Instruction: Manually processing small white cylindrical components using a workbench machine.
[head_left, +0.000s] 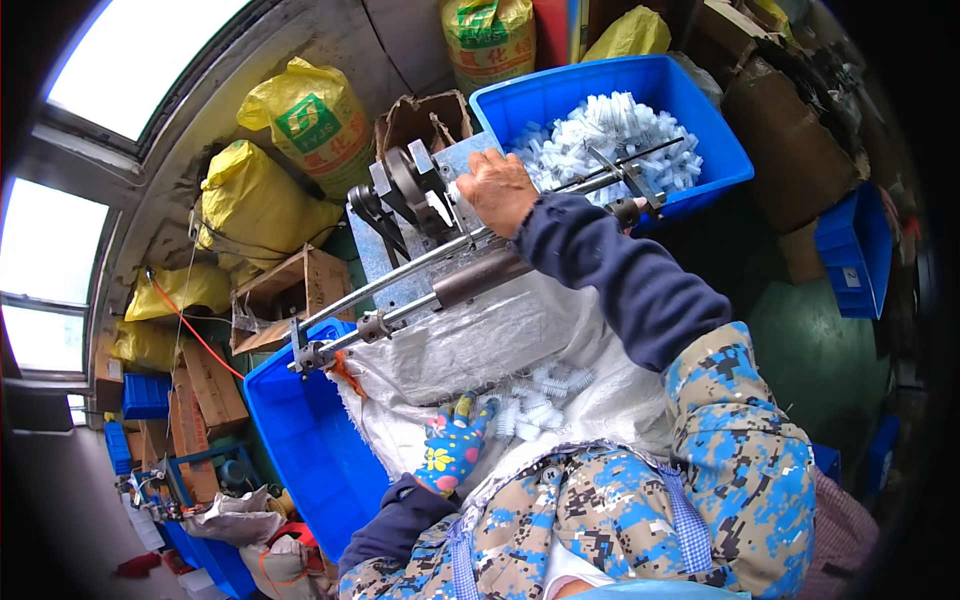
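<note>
White plastic brush-like pieces lie in a small heap at the lower middle of the frame, on a white woven sack spread across the person's lap and over the rim of a blue crate. The left hand, in a flowered glove, rests at the left edge of that heap, fingers curled down onto the sack. Whether they pinch a piece I cannot tell, since the fingertips are hidden.

Just above the sack, a hand-worked metal machine runs on a slant from the lower left toward the upper right, with long steel rods and a dark wheel at its head. The bare right hand sits at upper centre, fingers closed over the machine's top beside the wheel, with the dark blue sleeve trailing down to the right.

Behind the right hand, a second blue crate at the upper right is heaped with more of the same white pieces.

The step looks like feeding: one hand gathers a piece while the other steadies or works the machine. The next move would call for a clean pick of a single piece and lining it up with the rods.

Yellow sacks and cardboard boxes crowd the upper left, under bright windows.
</note>
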